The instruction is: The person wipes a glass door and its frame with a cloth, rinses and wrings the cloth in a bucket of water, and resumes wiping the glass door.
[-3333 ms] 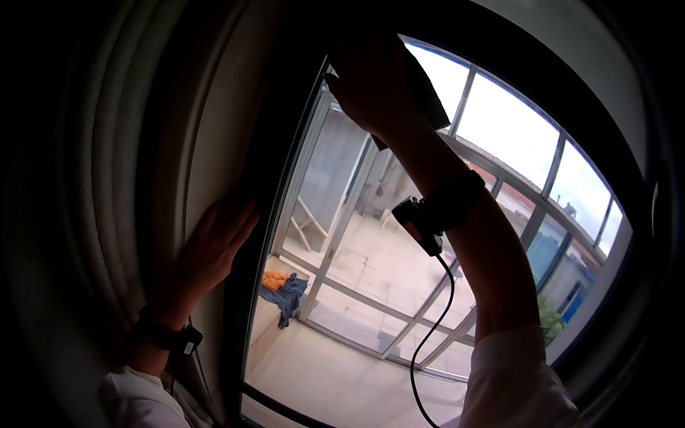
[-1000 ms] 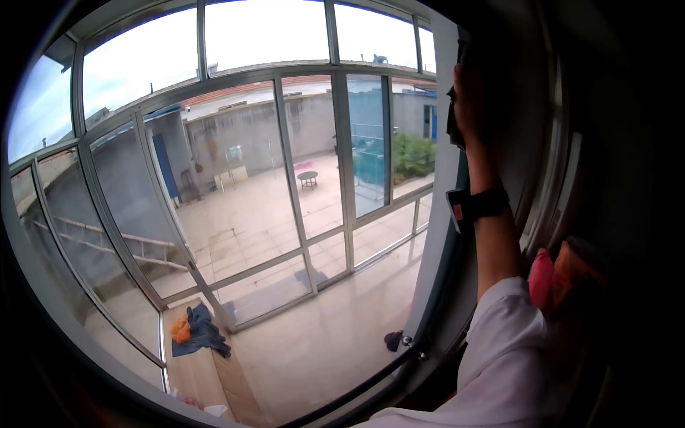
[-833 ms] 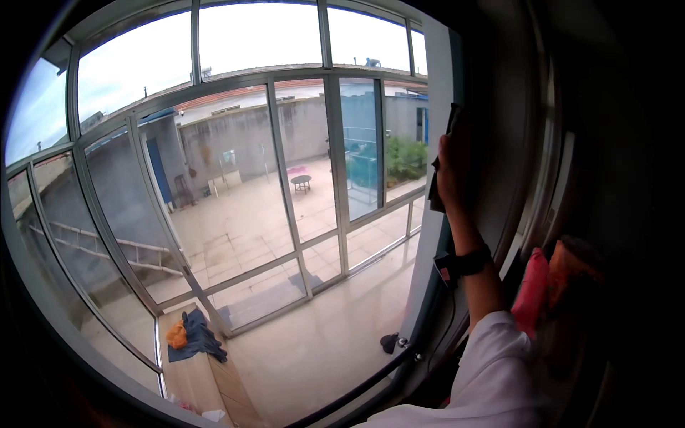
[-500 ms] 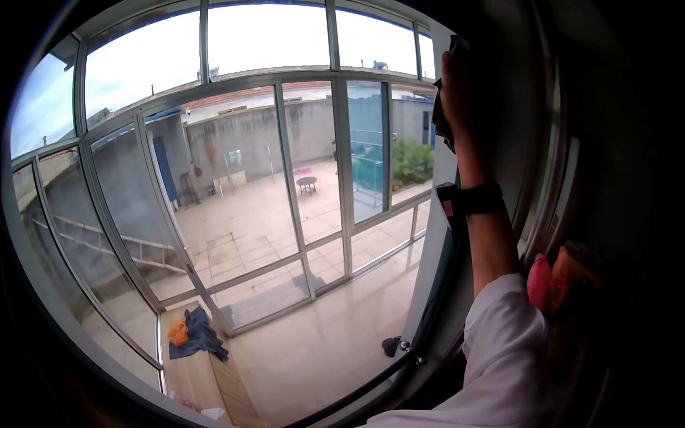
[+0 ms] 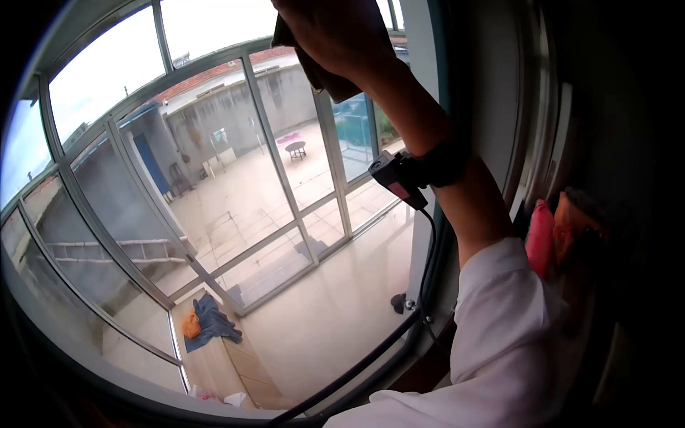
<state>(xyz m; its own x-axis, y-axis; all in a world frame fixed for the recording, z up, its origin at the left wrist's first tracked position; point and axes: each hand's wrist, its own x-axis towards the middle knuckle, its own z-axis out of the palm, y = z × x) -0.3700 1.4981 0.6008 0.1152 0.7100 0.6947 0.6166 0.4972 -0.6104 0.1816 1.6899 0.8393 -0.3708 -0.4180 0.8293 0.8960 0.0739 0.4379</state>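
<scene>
My right hand is raised at the top of the view, pressing a dark cloth flat towards the window glass. The fingertips are partly cut off by the upper edge. The cloth hangs out below the palm, and I cannot tell whether all of it touches the pane. On the wrist sits a black strap with a small box-shaped device, and a thin cable runs down from it. A white sleeve covers the upper part of the arm. My left hand is out of view.
The dark window frame curves along the bottom. Beyond it are a tiled floor, a wooden cabinet bearing dark blue clothing and an orange item, and glazed doors. A red object lies at the right.
My right hand has swept left with the cloth, from the right side frame to across the upper middle of the glass. The view has also shifted slightly.
</scene>
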